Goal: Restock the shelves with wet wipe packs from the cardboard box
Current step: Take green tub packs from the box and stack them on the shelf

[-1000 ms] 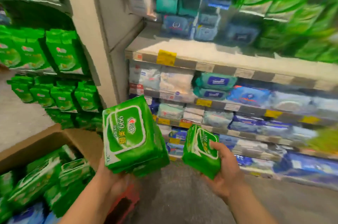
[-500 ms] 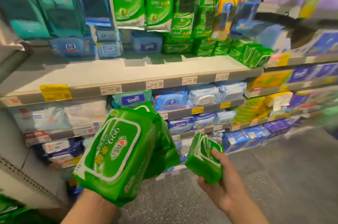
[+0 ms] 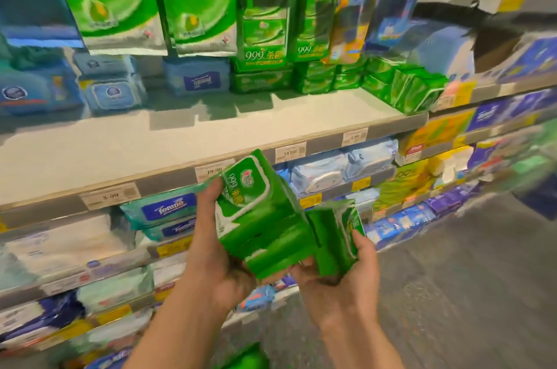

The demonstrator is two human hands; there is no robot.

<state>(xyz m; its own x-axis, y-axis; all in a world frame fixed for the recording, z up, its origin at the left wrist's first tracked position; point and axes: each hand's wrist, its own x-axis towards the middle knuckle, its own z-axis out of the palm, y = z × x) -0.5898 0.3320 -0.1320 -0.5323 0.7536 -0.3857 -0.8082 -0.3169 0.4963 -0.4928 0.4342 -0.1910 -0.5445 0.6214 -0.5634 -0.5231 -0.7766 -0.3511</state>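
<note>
My left hand grips a stack of green wet wipe packs, tilted with the white label facing up-left. My right hand holds a smaller green pack on edge, pressed against the right side of the stack. Both are held in front of the edge of the pale upper shelf, whose front half is bare. More green packs stand at the back right of that shelf. The cardboard box is out of view.
Tall green and blue refill bags hang above the shelf. Blue and white wipe packs fill the lower shelves. Price tags line the shelf edge. Grey floor lies to the right.
The view has swung right and up towards the shelf. My hands have come together, so the small pack now touches the stack, and both have risen near the shelf edge.
</note>
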